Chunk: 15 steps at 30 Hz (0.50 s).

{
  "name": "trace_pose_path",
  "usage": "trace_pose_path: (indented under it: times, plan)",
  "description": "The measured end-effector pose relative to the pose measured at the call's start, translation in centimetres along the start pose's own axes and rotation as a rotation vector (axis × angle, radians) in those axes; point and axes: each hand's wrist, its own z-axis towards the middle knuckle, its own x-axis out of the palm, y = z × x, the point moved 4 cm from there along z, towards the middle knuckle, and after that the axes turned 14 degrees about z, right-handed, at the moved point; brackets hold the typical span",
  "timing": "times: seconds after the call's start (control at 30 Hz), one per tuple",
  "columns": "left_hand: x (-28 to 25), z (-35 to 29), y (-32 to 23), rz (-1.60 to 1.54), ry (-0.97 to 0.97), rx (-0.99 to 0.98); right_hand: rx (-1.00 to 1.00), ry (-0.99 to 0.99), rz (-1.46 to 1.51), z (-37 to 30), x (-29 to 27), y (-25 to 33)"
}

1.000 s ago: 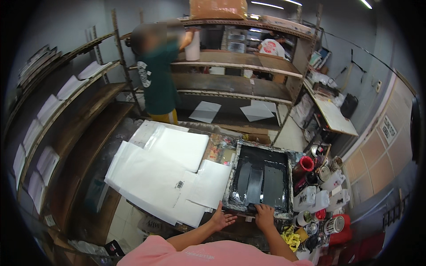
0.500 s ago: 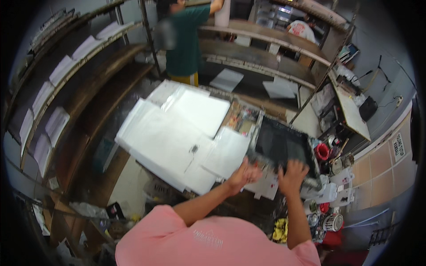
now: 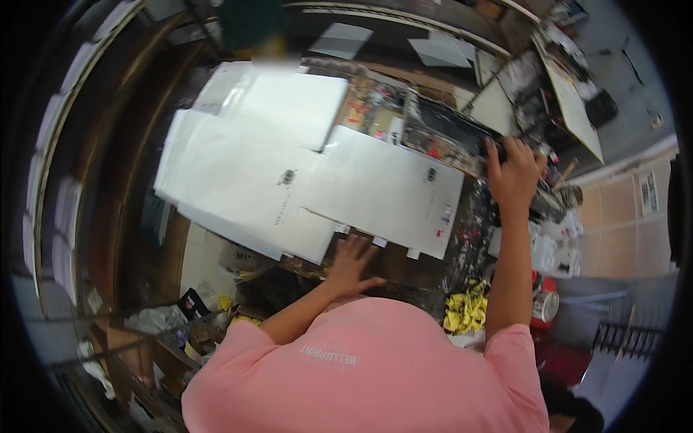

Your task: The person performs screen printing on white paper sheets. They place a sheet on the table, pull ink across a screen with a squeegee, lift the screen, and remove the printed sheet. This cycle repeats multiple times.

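My left hand (image 3: 351, 265) has its fingers spread over the table's near edge, just below the white sheets, with nothing in it. Up at the right, my right hand (image 3: 515, 173) has its thumb and fingers around the near right corner of a dark screen-printing frame (image 3: 449, 124). The frame is tilted up from its near side. In front of it, a white sheet (image 3: 386, 184) lies flat on the printing spot, bearing a small dark print and a red mark near its right edge. Left of that lies another printed sheet (image 3: 245, 173), overlapping it on a paper stack.
Blank white sheets (image 3: 296, 97) lie at the far left of the table. Crumpled yellow material (image 3: 465, 307) sits beside my right forearm, with white containers (image 3: 556, 245) to its right. Shelves with papers (image 3: 54, 123) stand at left. A person in green (image 3: 249, 29) stands beyond the table.
The screen frame has swung up off the printing spot, uncovering the printed sheet. My right hand rose with its corner. My left hand moved left and down to the table edge, fingers spreading.
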Motion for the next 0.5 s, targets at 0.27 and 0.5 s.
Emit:
trace_pose_path:
  times: [0.27, 0.5]
  plan:
    - [-0.5, 3.3, 8.2, 0.378, -0.124, -0.312, 0.022, -0.029, -0.010, 1.0, 0.1, -1.0]
    - [1.6, 5.4, 9.2, 0.428, -0.136, -0.333, 0.017, -0.052, 0.011, 1.0, 0.0, -1.2]
